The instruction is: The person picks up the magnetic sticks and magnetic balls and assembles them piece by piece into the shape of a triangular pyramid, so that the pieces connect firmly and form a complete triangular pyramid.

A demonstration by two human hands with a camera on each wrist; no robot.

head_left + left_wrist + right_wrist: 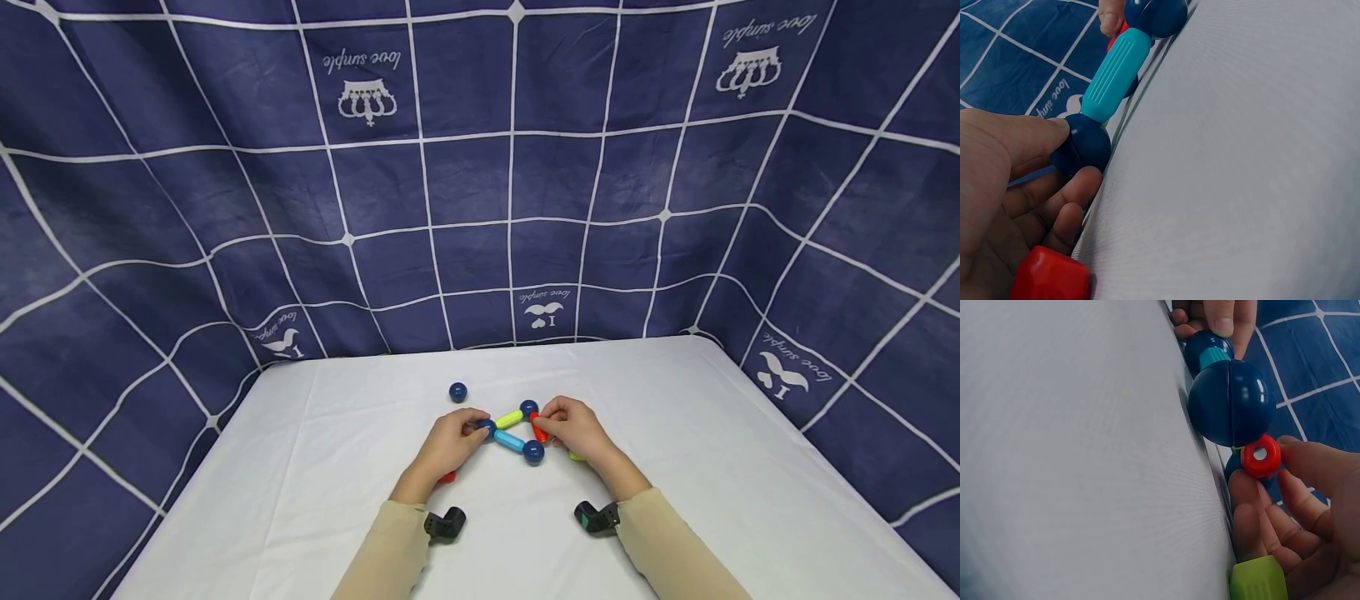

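My left hand (pixel 451 444) pinches a dark blue ball (pixel 1082 145) between thumb and fingers. From that ball a light blue ridged rod (pixel 510 441) runs to a near dark blue ball (pixel 533 452), and a yellow-green rod (pixel 509 419) runs to a far dark blue ball (pixel 529 409). My right hand (pixel 576 431) holds a red rod (pixel 538 427) by thumb and fingertips, between the far and near balls. In the right wrist view, the red rod's silver-tipped end faces the camera beside the near ball; I cannot tell whether they touch.
A loose dark blue ball (pixel 457 392) lies farther back on the white-covered table (pixel 315 433). Another red piece (pixel 1050 275) lies beside the left hand, and another yellow-green piece (pixel 1259 579) beside the right. Dark blue checked cloth (pixel 465 183) hangs behind and at the sides.
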